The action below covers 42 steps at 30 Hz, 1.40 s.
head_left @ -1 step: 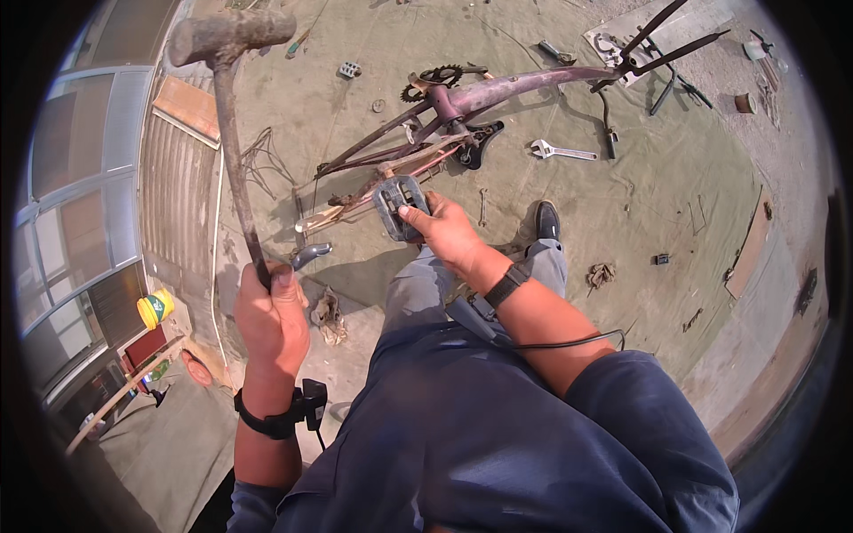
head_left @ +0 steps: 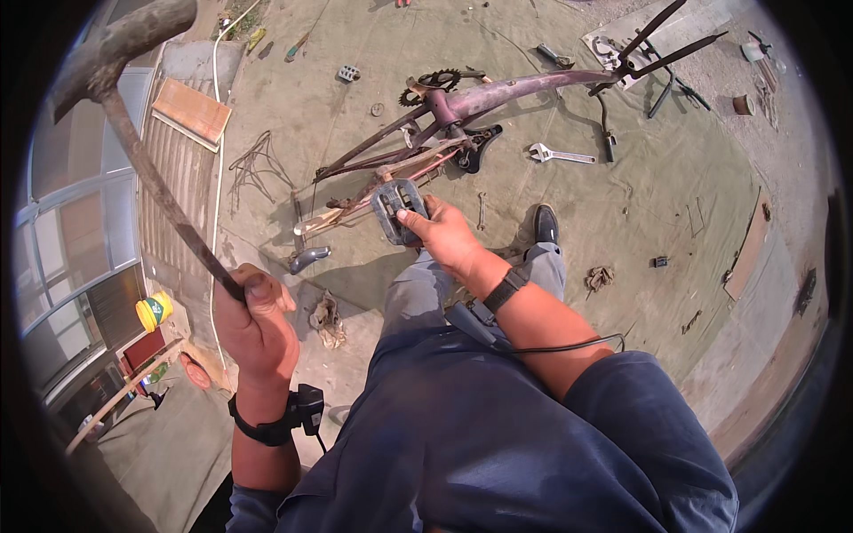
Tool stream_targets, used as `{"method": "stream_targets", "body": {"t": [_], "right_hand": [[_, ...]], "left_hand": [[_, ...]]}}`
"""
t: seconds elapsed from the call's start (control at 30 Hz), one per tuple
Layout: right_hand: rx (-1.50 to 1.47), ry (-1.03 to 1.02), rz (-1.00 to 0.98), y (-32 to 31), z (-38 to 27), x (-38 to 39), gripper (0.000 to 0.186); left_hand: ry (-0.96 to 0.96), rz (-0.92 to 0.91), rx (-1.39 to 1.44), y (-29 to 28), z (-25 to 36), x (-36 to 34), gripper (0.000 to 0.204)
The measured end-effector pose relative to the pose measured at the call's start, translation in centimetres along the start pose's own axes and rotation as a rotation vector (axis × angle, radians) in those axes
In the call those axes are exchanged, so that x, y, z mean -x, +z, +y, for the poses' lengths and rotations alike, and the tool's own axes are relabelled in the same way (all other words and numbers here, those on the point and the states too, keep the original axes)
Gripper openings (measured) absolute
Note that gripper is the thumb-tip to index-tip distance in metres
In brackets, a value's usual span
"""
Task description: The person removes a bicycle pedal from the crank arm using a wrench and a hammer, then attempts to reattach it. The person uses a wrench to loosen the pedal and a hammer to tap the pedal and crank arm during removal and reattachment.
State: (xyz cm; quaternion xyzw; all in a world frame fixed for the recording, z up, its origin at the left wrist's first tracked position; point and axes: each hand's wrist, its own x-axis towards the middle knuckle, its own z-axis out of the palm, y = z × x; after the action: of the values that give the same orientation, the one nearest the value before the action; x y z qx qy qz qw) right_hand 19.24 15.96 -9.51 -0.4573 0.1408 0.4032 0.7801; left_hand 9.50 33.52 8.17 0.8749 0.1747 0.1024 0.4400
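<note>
Outdoor yard, dusty olive tarp (head_left: 355, 115) covering the ground, scattered with bike parts and tools. Left arm comes up from the lower edge, forearm nearly vertical, black wristband with a small device at the wrist; left hand (head_left: 256, 322) is a tight fist wrapped around the low end of a long rusty hammer handle, thumb on top. Hammer (head_left: 133, 142) slants up and left, its heavy head at the far-left top of the view, raised well above the ground. Right arm reaches forward from the lower right, elbow bent, black watch-like band on the wrist with a cable trailing from it; right hand (head_left: 440, 233) is curled around a grey bicycle pedal (head_left: 397, 209), fingers pressed on its near-right side, thumb on the face. Pedal sits at centre, just beside the crank of a stripped purple bicycle frame (head_left: 498, 93) lying on the tarp, frame running from centre-left to far right. Chainring (head_left: 426, 84) at the far side of the frame. Adjustable wrench (head_left: 560, 155) lies right of the frame, apart from it. Wooden board (head_left: 191, 111) far left on corrugated sheet. Yellow tub (head_left: 153, 311) near left. Person's black shoe (head_left: 546, 224) just right of the hand, blue-grey trousers below.
</note>
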Motion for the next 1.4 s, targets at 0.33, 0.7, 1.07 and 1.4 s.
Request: {"method": "stream_targets", "body": {"t": [0.33,0.7,1.07,1.4], "right_hand": [[-0.025,0.017,-0.037,-0.7,-1.4,1.5,0.032],[0.096,-0.192,0.049,-3.9,-6.8,3.6,0.031],[0.006,-0.181,0.029,-3.6,-5.0,2.8,0.031],[0.073,-0.166,0.071,-3.2,-5.4,3.0,0.031]], "left_hand": [[-0.25,-0.245,-0.26,0.2,-3.3,2.6,0.024],[-0.307,-0.391,-0.198,3.8,1.8,1.4,0.025],[-0.079,-0.412,-0.538,3.5,3.1,1.2,0.023],[0.086,-0.4,-0.662,2.9,3.1,0.4,0.025]]}}
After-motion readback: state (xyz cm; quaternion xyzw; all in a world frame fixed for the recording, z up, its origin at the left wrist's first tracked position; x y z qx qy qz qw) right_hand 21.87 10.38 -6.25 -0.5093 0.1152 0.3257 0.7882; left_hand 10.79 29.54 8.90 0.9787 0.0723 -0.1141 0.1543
